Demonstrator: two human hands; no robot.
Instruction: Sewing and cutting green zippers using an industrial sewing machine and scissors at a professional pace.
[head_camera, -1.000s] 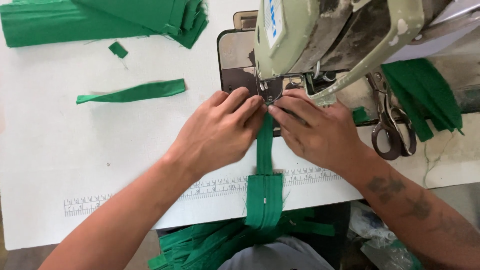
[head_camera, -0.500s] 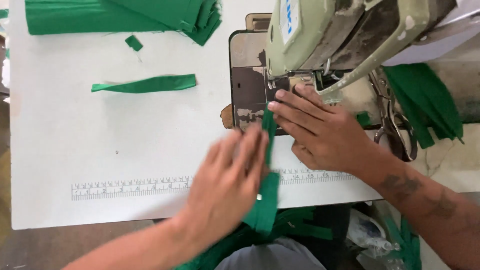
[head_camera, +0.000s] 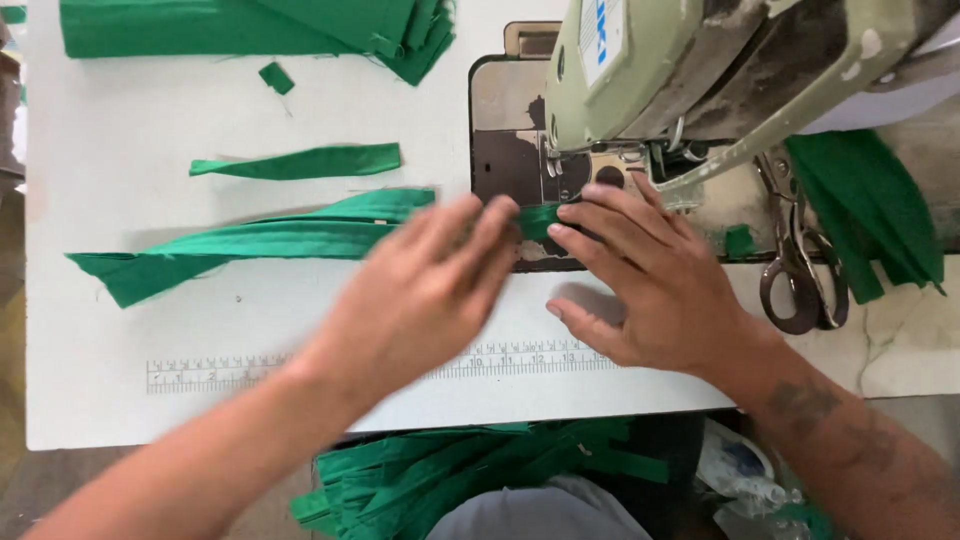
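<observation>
The white worktable (head_camera: 200, 400) spreads under both hands, and the pale green sewing machine (head_camera: 680, 70) rises just beyond the fingertips, its dark plate (head_camera: 505, 110) set into the table on the far side of them. The left hand (head_camera: 420, 290) lies flat, palm down, fingers stretched out and slightly spread, blurred, pressing on the long green fabric strip (head_camera: 270, 240); whether it pinches the cloth or only rests on it I cannot tell. That strip runs out sideways from under the left hand toward the table's left edge, and its near end passes between the two sets of fingertips, just short of the machine's foot. The right hand (head_camera: 660, 290) is also open and flat, fingers extended and touching the strip's end at the plate, thumb held apart toward the person. Beyond the left hand, well apart from it, a stack of folded green pieces (head_camera: 250, 25) sits at the table's far edge. On the near side of both hands a heap of green strips (head_camera: 450, 480) hangs in the lap. To the outside of the right hand, green cloth (head_camera: 870, 210) lies by the scissors (head_camera: 800, 270). Between the stack and the held strip lies a shorter green strip (head_camera: 300, 162), and farther off a tiny green scrap (head_camera: 276, 77). A printed ruler (head_camera: 330, 365) runs under the left wrist.
</observation>
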